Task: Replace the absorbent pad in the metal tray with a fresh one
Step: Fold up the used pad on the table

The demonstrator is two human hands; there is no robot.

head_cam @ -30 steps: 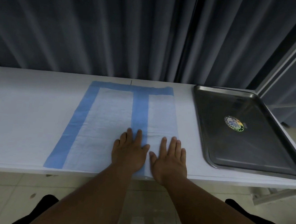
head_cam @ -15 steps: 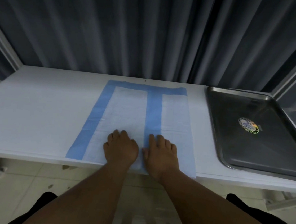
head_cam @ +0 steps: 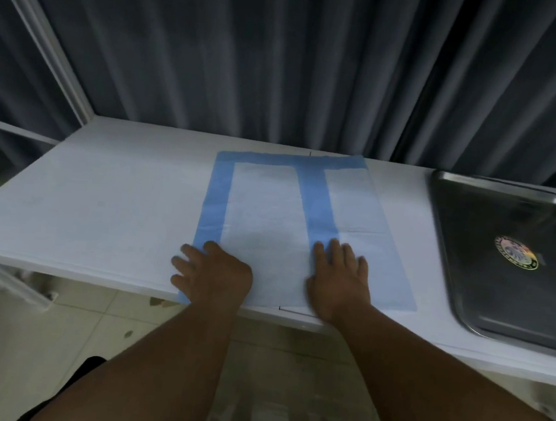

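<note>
A white absorbent pad point(head_cam: 270, 209) with blue borders lies flat on the white table point(head_cam: 101, 200), partly folded so a blue strip runs down its middle. My left hand point(head_cam: 213, 272) rests palm down on the pad's near left corner, fingers spread over the blue edge. My right hand point(head_cam: 339, 277) lies flat on the pad near the front, across the middle blue strip. The metal tray point(head_cam: 463, 248) sits to the right, with no pad in it, only a round sticker point(head_cam: 516, 252) on its bottom.
Dark curtains point(head_cam: 284, 58) hang behind the table. A white frame post point(head_cam: 48, 42) stands at the back left. Tiled floor shows below the table's front edge.
My hands have moved apart along the pad's near edge, the left one sliding out to the left corner. The camera has turned left, pushing the tray toward the right border.
</note>
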